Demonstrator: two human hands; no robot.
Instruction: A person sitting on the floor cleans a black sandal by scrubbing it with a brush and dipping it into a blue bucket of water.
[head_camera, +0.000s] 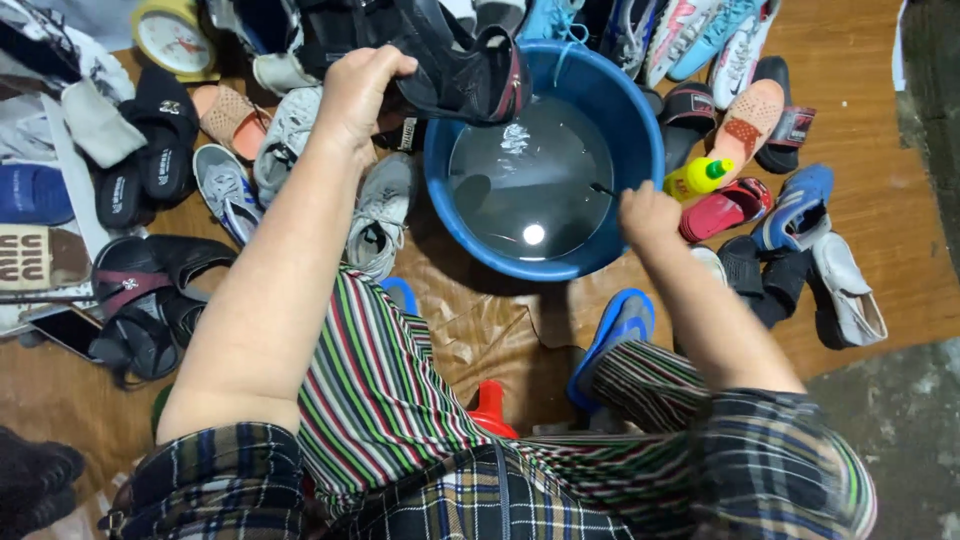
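My left hand (357, 92) grips a black shoe with a dark red lining (462, 72) and holds it above the left rim of a blue basin (640, 130) filled with greyish water. At the basin's right rim my right hand (648, 213) is closed on a thin dark handle (603, 188), likely a brush, whose tip points over the water. My striped trouser legs and a blue slipper (612, 335) on my foot show below.
Many shoes and sandals ring the basin on a wooden floor: grey sneakers (380, 215) to the left, black sandals (140, 300), a red slipper (725, 207), a yellow bottle with green cap (697, 177), and a yellow clock (172, 38) at the back left.
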